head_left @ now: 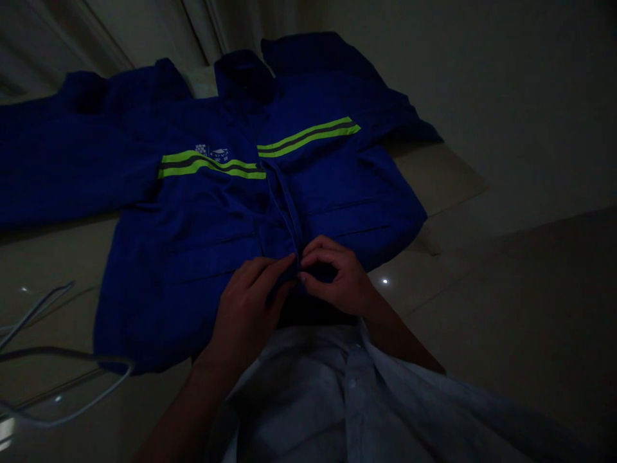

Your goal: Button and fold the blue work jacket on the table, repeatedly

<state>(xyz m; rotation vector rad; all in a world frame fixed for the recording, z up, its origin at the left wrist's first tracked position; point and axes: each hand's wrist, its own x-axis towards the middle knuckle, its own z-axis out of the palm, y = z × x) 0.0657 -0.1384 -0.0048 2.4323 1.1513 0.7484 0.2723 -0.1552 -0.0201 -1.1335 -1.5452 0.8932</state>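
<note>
A blue work jacket (202, 212) with yellow-green reflective stripes and a small white chest logo lies spread out, its collar pointing away from me. My left hand (253, 289) pinches the front edge of the jacket low on the placket. Right beside it, my right hand (335, 273) grips the same front edge between thumb and fingers. Higher up, the front closure is joined near the stripes, while the placket below stands up in a loose fold. Whatever small fastener may be between my fingertips is hidden.
Under the jacket is a pale tabletop (448, 177), its corner showing at right. White wire-like loops (96, 405) stick in at lower left. A curtain (120, 32) hangs behind. Tiled floor (520, 289) shows at right. The scene is dim.
</note>
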